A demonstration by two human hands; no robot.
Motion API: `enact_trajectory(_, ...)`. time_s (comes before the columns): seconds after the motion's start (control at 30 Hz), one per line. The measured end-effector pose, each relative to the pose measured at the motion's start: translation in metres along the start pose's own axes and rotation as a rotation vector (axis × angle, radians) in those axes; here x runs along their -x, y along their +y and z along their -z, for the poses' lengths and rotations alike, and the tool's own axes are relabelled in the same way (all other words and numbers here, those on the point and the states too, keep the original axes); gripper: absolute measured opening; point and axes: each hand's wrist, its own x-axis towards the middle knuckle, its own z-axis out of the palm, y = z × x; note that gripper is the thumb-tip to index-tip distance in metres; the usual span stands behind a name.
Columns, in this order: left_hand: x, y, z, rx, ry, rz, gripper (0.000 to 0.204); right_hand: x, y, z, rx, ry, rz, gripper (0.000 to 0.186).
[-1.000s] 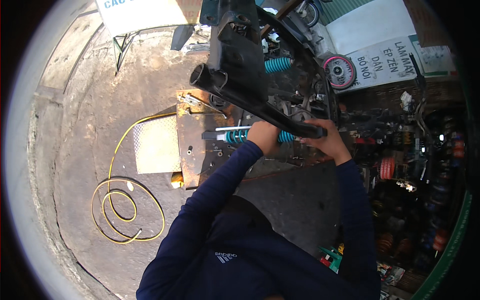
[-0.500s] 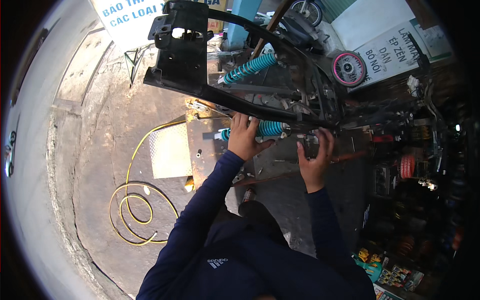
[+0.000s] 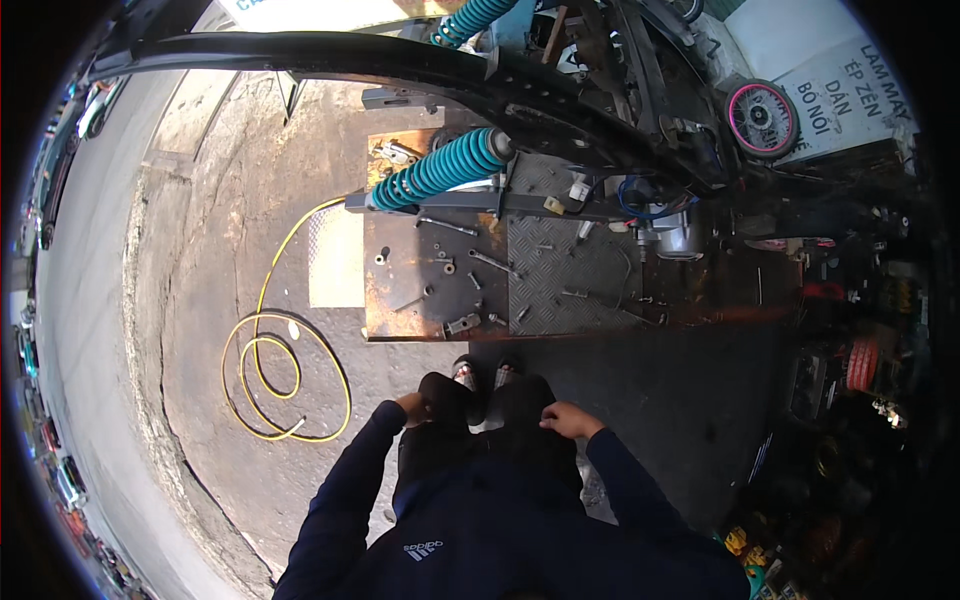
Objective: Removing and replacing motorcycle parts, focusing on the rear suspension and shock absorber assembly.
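Observation:
My left hand is down at my dark left trouser leg, its fingers mostly hidden. Opposite it, my right hand is at the right thigh, fingers curled against the cloth and apparently pinching it. Both are away from the rusty metal work platform, where sockets, bolts and wrenches lie loose. Over the platform runs a black motorbike frame, with a teal coil-spring shock beneath its near rail and a second teal shock beyond. A silver engine part is at the right.
A coiled yellow hose lies on the concrete at left, beside a roadway. A pink-rimmed wheel leans at a signboard. Dark shelves of parts line the right. My sandalled feet stand below the platform's front edge.
Both my hands have left the frame and near shock and dropped to my thighs. The view has shifted, showing more platform; the near shock now appears higher, at a slant.

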Motion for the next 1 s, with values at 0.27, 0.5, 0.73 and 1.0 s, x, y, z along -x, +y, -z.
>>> enact_trajectory(0.27, -0.043, 0.011, -0.014, 0.115, 0.17, -0.107, 0.031, -0.055, 0.079, 0.071, -0.196, -0.274, 0.137, 0.031)
enact_trajectory(0.5, -0.107, 0.049, 0.043, 0.179, 0.523, -0.342, 0.014, -0.12, 0.103, 0.068, -0.077, 0.019, 0.337, 0.029)
enact_trajectory(0.73, -0.137, 0.075, 0.072, 0.252, 1.074, -0.701, 0.008, -0.208, 0.062, 0.032, 0.022, 1.114, 0.545, 0.035)
enact_trajectory(1.0, -0.143, 0.113, 0.063, 0.27, 1.151, -0.614, 0.009, -0.229, 0.072, 0.028, 0.372, 1.459, 0.612, 0.033)
